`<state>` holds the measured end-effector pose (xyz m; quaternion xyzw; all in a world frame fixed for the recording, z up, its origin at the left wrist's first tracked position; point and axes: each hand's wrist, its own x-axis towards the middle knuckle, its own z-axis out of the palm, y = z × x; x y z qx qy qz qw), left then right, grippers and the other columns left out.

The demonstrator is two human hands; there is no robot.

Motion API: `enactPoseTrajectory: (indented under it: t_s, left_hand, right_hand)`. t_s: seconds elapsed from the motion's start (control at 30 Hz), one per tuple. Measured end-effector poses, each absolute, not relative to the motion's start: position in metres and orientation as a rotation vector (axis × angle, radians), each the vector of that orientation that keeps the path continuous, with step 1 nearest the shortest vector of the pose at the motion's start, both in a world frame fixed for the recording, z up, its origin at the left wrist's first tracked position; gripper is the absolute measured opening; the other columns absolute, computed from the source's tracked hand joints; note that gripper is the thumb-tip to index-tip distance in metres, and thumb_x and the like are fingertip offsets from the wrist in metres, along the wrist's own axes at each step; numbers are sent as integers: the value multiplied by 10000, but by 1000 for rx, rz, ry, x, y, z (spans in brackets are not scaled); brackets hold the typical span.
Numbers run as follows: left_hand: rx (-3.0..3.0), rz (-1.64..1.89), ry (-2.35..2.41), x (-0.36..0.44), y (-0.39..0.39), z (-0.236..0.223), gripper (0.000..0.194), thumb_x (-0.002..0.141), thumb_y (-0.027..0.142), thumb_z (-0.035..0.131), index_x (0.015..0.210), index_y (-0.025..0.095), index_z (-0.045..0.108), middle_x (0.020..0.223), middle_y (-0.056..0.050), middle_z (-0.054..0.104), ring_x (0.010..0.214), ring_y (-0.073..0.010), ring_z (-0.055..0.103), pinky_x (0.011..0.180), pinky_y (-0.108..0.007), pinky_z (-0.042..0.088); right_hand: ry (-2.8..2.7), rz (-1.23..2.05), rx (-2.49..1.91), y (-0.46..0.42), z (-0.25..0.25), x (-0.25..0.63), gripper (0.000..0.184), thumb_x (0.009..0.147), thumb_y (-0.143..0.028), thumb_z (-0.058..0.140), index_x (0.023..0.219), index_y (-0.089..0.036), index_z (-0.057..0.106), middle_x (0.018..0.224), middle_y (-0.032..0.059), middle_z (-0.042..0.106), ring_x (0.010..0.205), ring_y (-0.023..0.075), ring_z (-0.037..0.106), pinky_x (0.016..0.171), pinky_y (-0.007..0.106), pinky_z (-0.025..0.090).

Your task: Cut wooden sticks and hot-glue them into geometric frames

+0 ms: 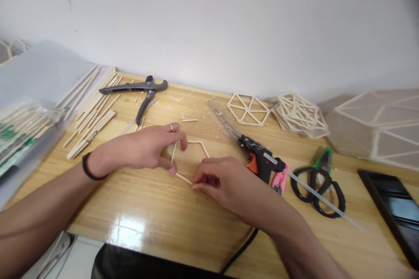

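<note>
A hexagon outline of thin wooden sticks lies flat on the wooden table. My left hand, with a ring and a dark wristband, rests on the frame's left side, thumb and fingers pressing its sticks. My right hand is curled at the lower right, fingertips pinching the end of the bottom stick. Part of the frame is hidden under both hands.
A black glue gun with a clear glue stick lies right of my hands, scissors beyond it. Grey cutters and loose sticks lie at the left. Finished stick hexagons and a pile sit at the back. A dark tablet lies far right.
</note>
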<state>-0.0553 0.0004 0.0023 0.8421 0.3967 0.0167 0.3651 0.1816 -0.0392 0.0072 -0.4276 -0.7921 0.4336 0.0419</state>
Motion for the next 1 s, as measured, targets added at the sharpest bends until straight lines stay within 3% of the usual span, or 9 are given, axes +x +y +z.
enactPoseTrajectory:
  t_s: [0.5,0.8,1.0]
  left_hand:
    - [2160,62,1002,-56,1,2,358,820,373,739,1133,248,619,1074,-13,548,929,-195,577,829,-297,410]
    - [2180,21,1012,-55,1,4,346,835,377,744,1127,253,604,1076,-2,536,931,-185,571,831,-281,400]
    - [2176,0,1011,-55,0,7,360,834,375,751,1135,249,600,1085,0,529,943,-181,568,840,-276,402]
  right_hand:
    - [-2552,1220,-1147,-42,9,179,236,870,5,600,711,-164,647,813,3,648,701,133,587,671,260,420]
    - [-2598,1134,-1109,-38,4,185,154,849,-32,695,776,-161,740,804,18,708,722,144,626,701,258,432]
    - [-2627,1044,-1074,-37,5,188,128,849,-48,683,814,-165,720,802,11,684,695,138,590,656,254,408]
